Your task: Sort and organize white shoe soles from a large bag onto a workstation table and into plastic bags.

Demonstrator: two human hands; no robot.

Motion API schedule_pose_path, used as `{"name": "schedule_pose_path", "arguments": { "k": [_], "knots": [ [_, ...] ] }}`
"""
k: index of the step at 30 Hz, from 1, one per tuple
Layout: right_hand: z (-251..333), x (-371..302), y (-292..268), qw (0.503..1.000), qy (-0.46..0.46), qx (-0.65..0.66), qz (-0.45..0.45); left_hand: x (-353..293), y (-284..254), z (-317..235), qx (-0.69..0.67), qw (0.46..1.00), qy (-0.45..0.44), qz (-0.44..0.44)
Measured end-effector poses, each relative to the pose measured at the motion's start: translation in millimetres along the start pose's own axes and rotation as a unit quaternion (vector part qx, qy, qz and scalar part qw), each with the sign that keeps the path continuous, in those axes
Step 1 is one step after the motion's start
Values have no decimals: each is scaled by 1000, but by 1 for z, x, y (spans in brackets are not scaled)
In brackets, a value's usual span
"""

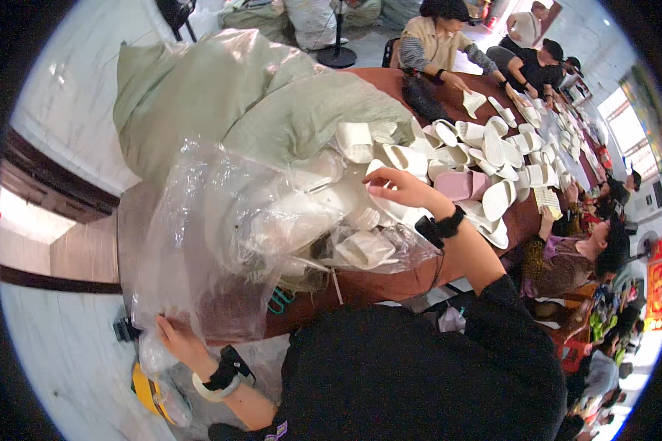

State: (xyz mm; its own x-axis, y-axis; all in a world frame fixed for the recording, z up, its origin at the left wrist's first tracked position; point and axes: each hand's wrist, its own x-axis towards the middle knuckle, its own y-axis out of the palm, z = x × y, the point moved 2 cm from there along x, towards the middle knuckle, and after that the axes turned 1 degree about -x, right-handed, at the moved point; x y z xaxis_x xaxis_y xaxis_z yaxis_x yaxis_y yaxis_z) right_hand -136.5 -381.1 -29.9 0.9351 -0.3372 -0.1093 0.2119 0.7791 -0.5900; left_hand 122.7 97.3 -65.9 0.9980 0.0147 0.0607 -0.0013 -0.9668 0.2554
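Observation:
My left hand (182, 345) is low on the left, its fingers closed on the edge of a large clear plastic bag (221, 213). Pale slippers show through the bag's film on the table. Farther right, my right hand (404, 189) has its fingers bent around a white slipper (412, 214) beside the bag; the palm side is hidden. A mauve slipper (454, 186) lies just right of that hand among many white slippers (502, 151). Behind the clear bag slumps a big pale green woven sack (272, 95), with slippers at its mouth.
A long table with a red-brown cover (375, 283) curves away to the right. Across it, a person in a beige vest (438, 44) handles a white slipper; more people sit along both sides. A yellow object (148, 393) is at lower left, near a black stand base (336, 56) farther back.

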Motion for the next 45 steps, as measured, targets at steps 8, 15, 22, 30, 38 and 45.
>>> {"name": "schedule_pose_path", "arguments": {
  "k": [8, 15, 22, 30, 38, 45],
  "knots": [
    [46, -18, 95, 943, -149, -286, -82, 3, -18, 5, 53, 997, -11, -61],
    [27, -7, 71, 987, -21, -146, -64, 6, -5, -1, -13, 998, -35, -51],
    [100, -44, -7, 964, -121, -109, -211, 8, -7, 0, -51, 994, -65, -71],
    [3, -47, -92, 947, -13, 37, -318, 15, -5, 0, -21, 997, -21, -66],
    [4, -23, -122, 926, -9, 94, -367, 22, 6, -3, 13, 999, 16, -29],
    [65, 3, -169, 903, -150, 140, -378, 5, 27, -19, 8, 998, -41, -55]
  ]
}}
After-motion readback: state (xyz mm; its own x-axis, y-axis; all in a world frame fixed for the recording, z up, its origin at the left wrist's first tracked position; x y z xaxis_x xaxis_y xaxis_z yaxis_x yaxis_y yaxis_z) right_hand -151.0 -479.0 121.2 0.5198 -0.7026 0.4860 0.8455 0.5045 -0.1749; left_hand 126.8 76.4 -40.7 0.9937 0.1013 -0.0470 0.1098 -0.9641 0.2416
